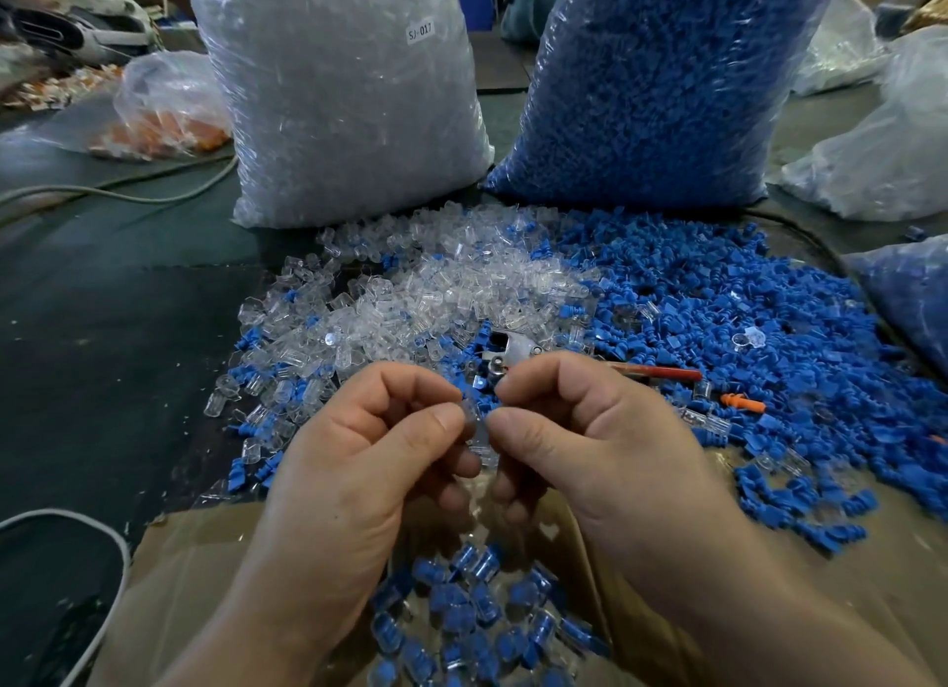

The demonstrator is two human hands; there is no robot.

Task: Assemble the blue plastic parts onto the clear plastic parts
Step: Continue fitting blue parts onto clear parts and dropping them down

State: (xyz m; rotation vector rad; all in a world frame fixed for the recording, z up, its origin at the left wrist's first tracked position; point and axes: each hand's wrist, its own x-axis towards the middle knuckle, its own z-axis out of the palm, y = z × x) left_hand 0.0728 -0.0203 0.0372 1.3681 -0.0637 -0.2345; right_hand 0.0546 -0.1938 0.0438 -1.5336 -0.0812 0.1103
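The person holds both hands close together above the front edge of the bench [128, 327]. The left hand [369, 455] has its grip closed: thumb and forefinger pinch one small clear part [475, 422] from the left side. The right hand [590, 445] has its grip closed too, and its thumb and forefinger pinch the same clear part from the right side. The other fingers of both hands are curled under. It cannot be told whether a blue piece sits already inside this part.

Behind the hands lies a loose heap of clear parts [410, 291], and just beside it, to the right, a wider heap of blue parts [718, 327]; the two heaps mix where they meet. A small metal tool [508, 353] lies between the heaps, and near it a red stick [662, 373] and one orange piece [741, 405].

Under the hands stands an open cardboard box [205, 584] with assembled pieces [461, 609] in it, blue inside clear. At the back two full bags stand upright: a bag of clear parts [349, 96] on the left and a bag of blue parts [656, 86] on the right.
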